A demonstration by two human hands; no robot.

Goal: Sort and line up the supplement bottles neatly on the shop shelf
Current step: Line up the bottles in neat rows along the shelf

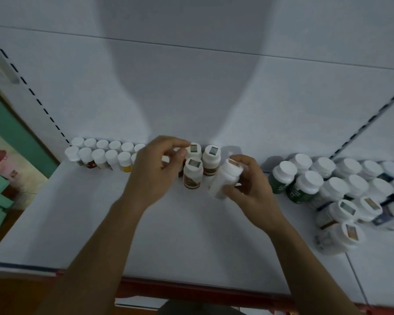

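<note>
**A:** What's the biggest thing in front of the person?

**B:** The white shelf (173, 235), with its back panel rising behind. Bottles stand along the back edge, and the front half is bare.

**A:** How are the bottles grouped?

**B:** On the right sits a loose cluster of larger bottles (341, 187) – white caps, a few with dark green bodies, some with a sticker on the lid. On the left, a tidy double row of small white-capped bottles (102, 153) runs from the slotted upright toward the middle. Between them stand three sticker-topped bottles (201, 162) with brown labels, close together.

**A:** And the hands?

**B:** The right hand (248, 192) is closed around a white bottle (225, 180), tilted, just right of those three, its base near the shelf – whether it touches, I cannot tell. The left hand (157, 169) is curled, fingertips by the rear sticker-topped bottle; whether it grips anything, I cannot tell.
</note>
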